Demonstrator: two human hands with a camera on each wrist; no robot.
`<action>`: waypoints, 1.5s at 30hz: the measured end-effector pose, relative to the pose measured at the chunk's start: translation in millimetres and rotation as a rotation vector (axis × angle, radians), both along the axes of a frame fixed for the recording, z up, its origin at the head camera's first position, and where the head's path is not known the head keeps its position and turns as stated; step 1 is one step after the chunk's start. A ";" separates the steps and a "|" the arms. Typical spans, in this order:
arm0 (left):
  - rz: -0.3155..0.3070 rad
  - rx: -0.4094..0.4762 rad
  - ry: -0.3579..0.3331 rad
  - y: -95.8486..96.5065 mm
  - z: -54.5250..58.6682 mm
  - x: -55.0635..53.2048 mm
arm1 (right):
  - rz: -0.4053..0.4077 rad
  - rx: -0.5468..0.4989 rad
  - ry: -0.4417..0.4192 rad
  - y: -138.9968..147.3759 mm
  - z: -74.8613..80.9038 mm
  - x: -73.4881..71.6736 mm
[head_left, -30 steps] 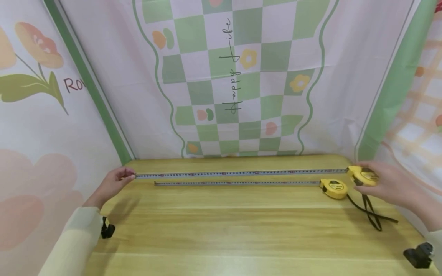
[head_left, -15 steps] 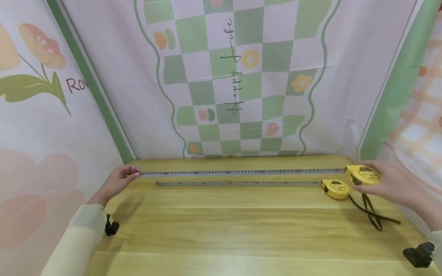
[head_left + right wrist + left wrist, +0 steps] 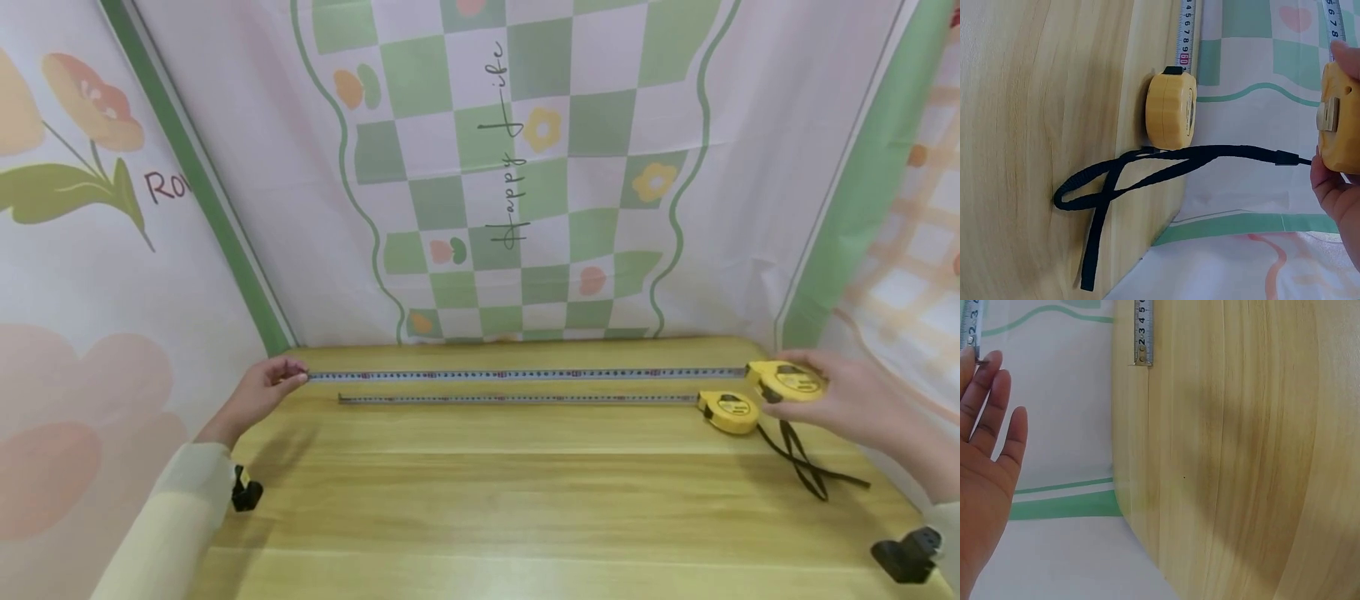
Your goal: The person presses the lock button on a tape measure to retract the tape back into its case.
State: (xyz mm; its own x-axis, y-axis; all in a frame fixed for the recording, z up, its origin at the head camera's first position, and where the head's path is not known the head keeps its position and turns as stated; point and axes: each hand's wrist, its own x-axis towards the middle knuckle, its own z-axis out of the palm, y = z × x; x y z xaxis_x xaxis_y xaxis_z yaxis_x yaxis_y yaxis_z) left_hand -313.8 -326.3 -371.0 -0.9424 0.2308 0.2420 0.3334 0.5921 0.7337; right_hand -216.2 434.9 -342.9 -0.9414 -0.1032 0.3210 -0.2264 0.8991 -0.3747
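Note:
In the head view, my left hand [image 3: 264, 390] pinches the hooked end of a steel tape blade [image 3: 465, 376] between thumb and fingers. That blade runs straight across to a yellow tape measure [image 3: 793, 381], its case gripped by my right hand [image 3: 851, 398]. Just in front of it on the wooden table lies a second yellow tape measure [image 3: 729, 412], its own blade [image 3: 525, 399] drawn out to the left, roughly parallel. In the left wrist view, this lying blade's metal end hook [image 3: 1141, 361] shows. The right wrist view shows the held case [image 3: 1338, 137] raised beside the lying one.
A black wrist strap [image 3: 1147, 165] hangs from the held case and trails over the table's right side. The light wooden table [image 3: 480, 492] ends at the back against a printed curtain [image 3: 480, 183]; more printed cloth hangs at both sides.
My left hand has moved a little right and the held tape measure slightly left, so less of its blade is out. The lying tape measure has stayed put.

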 end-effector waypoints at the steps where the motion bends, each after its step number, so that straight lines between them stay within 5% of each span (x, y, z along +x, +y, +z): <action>1: -0.001 0.000 0.002 0.5 0.1 0.2 | 0.003 -0.007 -0.002 -0.5 -0.2 0.4; 45: -0.033 0.030 -0.020 36.6 9.2 -2.0 | -0.046 -0.145 -0.140 -15.8 4.1 -1.5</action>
